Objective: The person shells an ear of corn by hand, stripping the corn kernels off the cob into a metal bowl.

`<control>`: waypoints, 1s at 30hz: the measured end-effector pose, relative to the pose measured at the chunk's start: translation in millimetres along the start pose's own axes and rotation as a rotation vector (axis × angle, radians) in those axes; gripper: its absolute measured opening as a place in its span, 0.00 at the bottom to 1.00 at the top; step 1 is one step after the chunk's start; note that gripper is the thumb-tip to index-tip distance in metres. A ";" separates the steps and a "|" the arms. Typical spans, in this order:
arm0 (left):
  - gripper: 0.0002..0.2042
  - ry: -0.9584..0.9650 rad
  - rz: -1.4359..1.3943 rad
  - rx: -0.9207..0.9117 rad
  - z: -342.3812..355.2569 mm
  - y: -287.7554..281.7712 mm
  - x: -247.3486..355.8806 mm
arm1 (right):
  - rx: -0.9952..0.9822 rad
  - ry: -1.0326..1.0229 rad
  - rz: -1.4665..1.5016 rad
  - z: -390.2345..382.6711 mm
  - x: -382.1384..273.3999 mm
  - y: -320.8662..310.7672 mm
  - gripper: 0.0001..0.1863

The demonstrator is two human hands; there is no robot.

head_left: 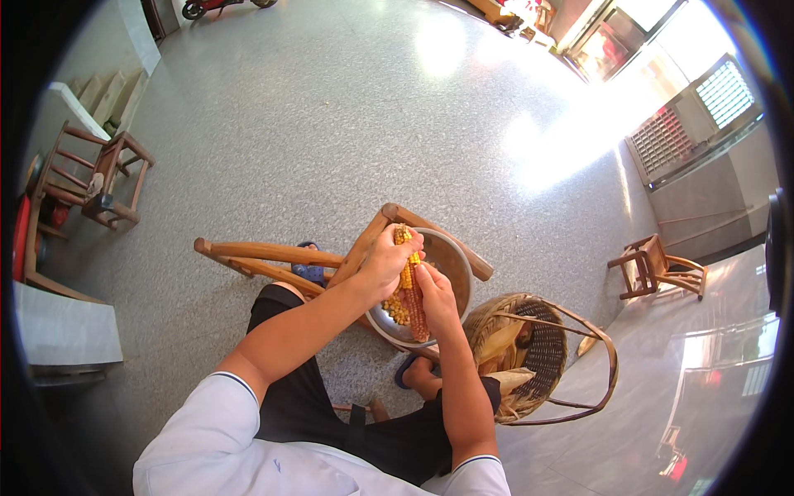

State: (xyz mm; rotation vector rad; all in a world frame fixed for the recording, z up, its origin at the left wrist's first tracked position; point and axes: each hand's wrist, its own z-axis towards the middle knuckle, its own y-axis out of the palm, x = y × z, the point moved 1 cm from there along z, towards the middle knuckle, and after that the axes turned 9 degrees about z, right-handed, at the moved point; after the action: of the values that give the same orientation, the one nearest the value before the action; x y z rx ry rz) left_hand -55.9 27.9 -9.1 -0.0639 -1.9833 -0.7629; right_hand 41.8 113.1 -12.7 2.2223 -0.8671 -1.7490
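A dried corn cob is held over a round metal basin. Yellow kernels cover its upper part, while the lower part is bare and reddish. My left hand is closed round the upper end. From the other side my right hand grips the cob, its thumb pressed against the cob near the edge of the kernels. Loose yellow kernels lie inside the basin, partly hidden by the cob and my hands.
A wooden frame surrounds the basin. Close on the right stands a woven basket with a tall handle, holding husked-looking corn. Small wooden chairs stand at the far left and right. My feet are beside the basin.
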 end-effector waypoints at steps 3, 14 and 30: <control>0.07 -0.013 0.007 -0.007 -1.4 -0.4 2.3 | 0.045 -0.001 0.020 -0.8 0.4 3.8 0.18; 0.10 0.000 0.049 -0.049 0.3 -1.3 17.3 | 0.022 0.054 0.276 0.0 -12.3 9.3 0.21; 0.08 -0.009 0.022 0.057 2.3 -4.1 20.9 | -0.083 0.024 -0.027 -5.1 -8.4 7.7 0.22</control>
State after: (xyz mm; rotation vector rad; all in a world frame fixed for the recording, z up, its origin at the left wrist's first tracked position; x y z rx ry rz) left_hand -70.1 20.4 5.1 -0.0555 -2.0080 -0.6930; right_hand 42.9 110.3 -0.5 2.2075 -0.7483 -1.7337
